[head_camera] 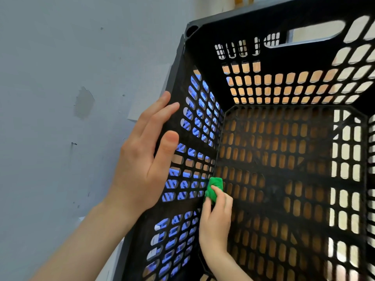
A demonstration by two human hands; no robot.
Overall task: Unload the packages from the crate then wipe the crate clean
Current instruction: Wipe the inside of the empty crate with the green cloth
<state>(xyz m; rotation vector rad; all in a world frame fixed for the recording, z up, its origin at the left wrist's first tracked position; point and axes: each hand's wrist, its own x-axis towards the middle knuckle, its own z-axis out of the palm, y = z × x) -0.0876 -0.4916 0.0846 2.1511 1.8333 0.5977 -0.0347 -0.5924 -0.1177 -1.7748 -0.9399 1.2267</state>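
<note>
Empty black crate [284, 122] tipped toward the person, a green cloth [214, 188] pressed into its lower left inside corner.

The crate runs off the frame at 3 and 6 o'clock, so its right wall and near rim are cut away; its depth runs away from the viewer with the mouth facing the camera, and the slotted bottom sits deep at about 4 o'clock, dim and hard to read. Blue and tan surfaces show through the slots, too broken up to name. The left hand [146, 155] lies over the left rim at 9 o'clock, fingers spread flat on the outside, thumb on the inner wall, clasping it loosely. The right hand [216, 218] reaches inside at 6 o'clock, fingers pinched tight around the bunched cloth, which touches the seam where side wall meets bottom. A pale grey wall [60, 98] fills the left.
</note>
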